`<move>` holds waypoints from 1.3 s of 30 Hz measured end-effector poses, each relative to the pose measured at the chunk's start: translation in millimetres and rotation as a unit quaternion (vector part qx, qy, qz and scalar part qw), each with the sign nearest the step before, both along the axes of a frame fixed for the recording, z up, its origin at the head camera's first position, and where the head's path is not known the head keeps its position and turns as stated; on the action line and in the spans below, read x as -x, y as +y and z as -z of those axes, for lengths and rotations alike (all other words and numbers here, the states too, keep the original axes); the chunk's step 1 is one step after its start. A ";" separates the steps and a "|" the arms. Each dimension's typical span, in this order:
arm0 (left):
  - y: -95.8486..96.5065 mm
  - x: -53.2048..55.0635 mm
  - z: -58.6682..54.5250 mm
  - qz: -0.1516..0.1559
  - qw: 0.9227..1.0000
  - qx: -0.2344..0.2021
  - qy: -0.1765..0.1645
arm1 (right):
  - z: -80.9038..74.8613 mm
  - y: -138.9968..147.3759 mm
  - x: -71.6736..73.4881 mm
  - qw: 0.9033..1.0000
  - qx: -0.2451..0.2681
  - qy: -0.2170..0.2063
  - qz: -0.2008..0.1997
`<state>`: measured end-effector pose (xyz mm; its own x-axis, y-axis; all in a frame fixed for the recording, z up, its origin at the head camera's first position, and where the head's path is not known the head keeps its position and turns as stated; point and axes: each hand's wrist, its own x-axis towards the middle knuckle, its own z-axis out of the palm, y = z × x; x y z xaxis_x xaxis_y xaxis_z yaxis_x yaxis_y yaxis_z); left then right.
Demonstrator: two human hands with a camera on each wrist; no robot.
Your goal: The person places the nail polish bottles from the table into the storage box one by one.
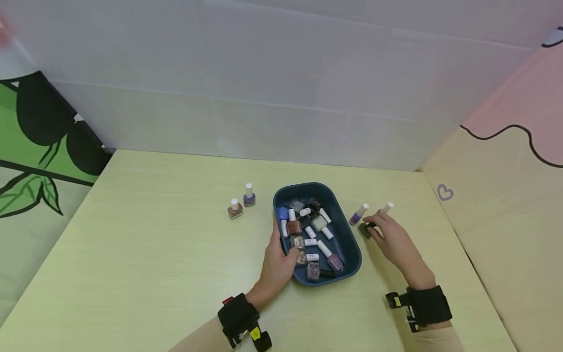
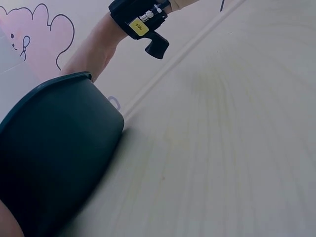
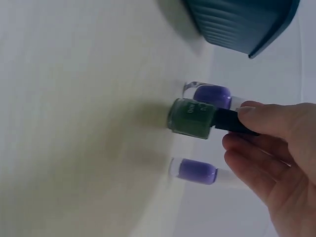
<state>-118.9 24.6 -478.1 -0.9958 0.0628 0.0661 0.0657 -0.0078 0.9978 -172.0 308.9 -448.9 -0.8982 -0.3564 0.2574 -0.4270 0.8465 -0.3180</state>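
My left hand (image 1: 278, 266) grips the left side of a dark blue plastic basket (image 1: 354, 244), thumb over the rim. Inside lie several nail polish bottles, among them a mauve one (image 1: 335, 263), a brown one (image 1: 294, 227) and some glittery ones. Just right of the basket, my right hand (image 1: 399, 244) pinches the black cap of a green nail polish bottle (image 3: 191, 118) between thumb and fingers. Whether its base touches the table I cannot tell. Close by stand two purple nail polish bottles (image 3: 197, 171) with white caps; in the head view my right hand partly hides one.
Left of the basket, a brownish nail polish bottle (image 1: 235, 210) and a purple-blue one (image 1: 249, 196) stand on the pale wooden table (image 1: 154, 254). A white sheet (image 1: 264, 88) rises behind the table, and a printed panel (image 1: 506, 195) borders the right edge.
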 end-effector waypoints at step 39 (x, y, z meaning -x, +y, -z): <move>1.8 4.3 11.3 0.004 1.000 -0.001 0.000 | 19.6 7.2 -0.4 0.999 0.021 -0.026 0.014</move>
<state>-123.2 26.4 -489.5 -0.9953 0.0714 0.0658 0.0653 -0.0099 0.9978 -171.6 316.2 -468.4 -0.9202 -0.3210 0.2241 -0.3854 0.8435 -0.3742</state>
